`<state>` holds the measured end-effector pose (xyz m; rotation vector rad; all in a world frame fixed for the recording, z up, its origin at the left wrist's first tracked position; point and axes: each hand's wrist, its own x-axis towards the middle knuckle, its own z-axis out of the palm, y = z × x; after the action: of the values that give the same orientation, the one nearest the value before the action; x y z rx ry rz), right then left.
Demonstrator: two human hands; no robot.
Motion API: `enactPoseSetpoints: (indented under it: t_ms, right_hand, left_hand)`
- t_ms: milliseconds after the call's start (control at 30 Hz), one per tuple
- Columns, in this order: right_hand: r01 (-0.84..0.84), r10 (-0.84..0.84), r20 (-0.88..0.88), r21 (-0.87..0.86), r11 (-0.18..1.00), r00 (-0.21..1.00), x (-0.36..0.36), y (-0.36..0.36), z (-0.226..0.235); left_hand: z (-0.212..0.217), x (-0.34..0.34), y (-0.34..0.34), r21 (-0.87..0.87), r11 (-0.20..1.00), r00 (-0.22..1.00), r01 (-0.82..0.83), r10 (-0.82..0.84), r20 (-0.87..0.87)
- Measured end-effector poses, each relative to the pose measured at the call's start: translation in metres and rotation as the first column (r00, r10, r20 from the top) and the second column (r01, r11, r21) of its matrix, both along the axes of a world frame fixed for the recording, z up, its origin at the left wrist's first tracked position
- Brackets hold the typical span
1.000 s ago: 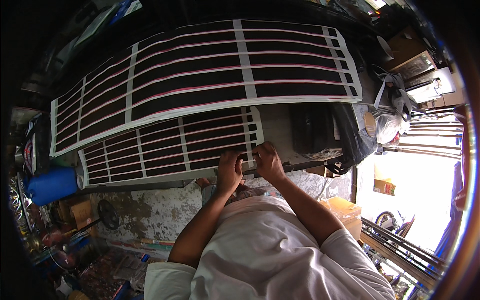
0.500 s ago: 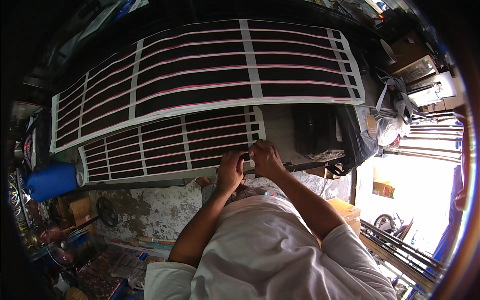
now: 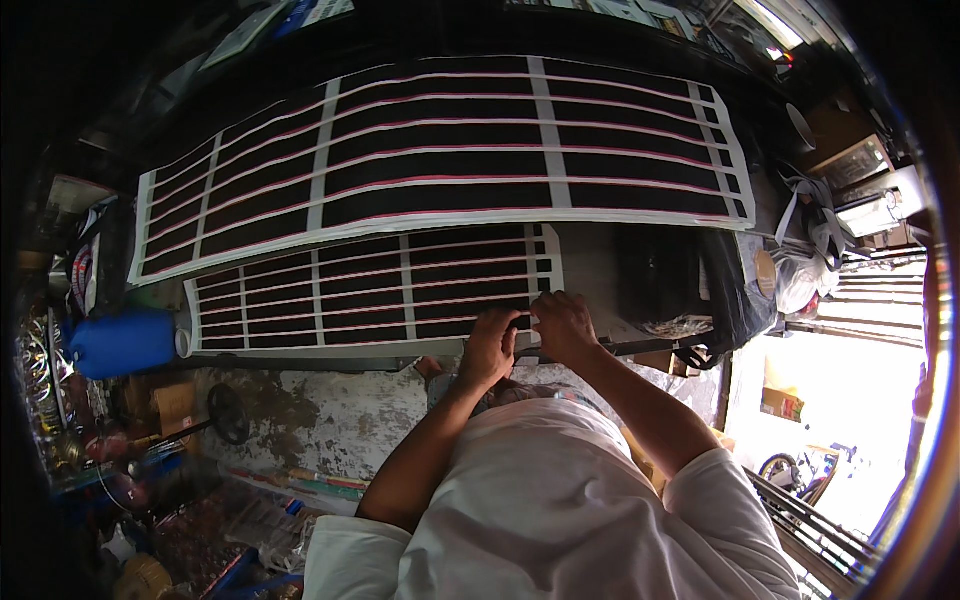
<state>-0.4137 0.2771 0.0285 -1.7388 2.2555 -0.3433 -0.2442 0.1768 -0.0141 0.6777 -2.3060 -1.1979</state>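
Note:
A black printed sheet (image 3: 362,298) with white and pink lines lies on the near part of the table, its long edge toward me. At its near right corner my right hand (image 3: 566,329) has fingers curled and closed on the white margin. Beside it, just to the left, my left hand (image 3: 489,350) is closed, thumb and fingers pinching the same edge. The two sets of fingertips nearly meet, and they partly hide the corner. Beyond lies a larger stack of similar printed sheets (image 3: 440,160), overlapping the far edge of the near sheet.
Black plastic-wrapped bundles (image 3: 655,270) sit right of the near sheet. A blue plastic drum (image 3: 125,343) is at the left end of the table. A peeling wall (image 3: 330,410) shows below the table edge. Far right is a bright doorway with a motorcycle (image 3: 790,470) outside.
The whole view has shifted, so the scene sits farther right and slightly lower. Both hands stay at the same corner of the near sheet, with only slight finger movement.

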Motion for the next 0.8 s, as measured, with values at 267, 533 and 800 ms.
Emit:
enactPoseSetpoints:
  t_ms: [267, 533, 800]
  right_hand:
    - [-0.029, 0.03, -0.018, 0.011, 1.0, 0.999, 0.001, 0.0, -0.001]
    - [0.06, -0.061, 0.1, 0.012, 0.998, 0.993, -0.012, 0.011, 0.0]
    - [0.435, -0.39, 0.284, -0.118, 0.893, 0.876, -0.022, 0.012, -0.019]
  left_hand:
    - [0.007, 0.004, -0.004, -0.026, 0.999, 1.0, 0.025, -0.025, -0.016]
    - [0.014, 0.018, -0.006, -0.008, 1.0, 0.998, -0.007, 0.007, -0.055]
    - [0.018, 0.113, -0.072, -0.385, 0.854, 0.912, -0.35, 0.404, 0.067]
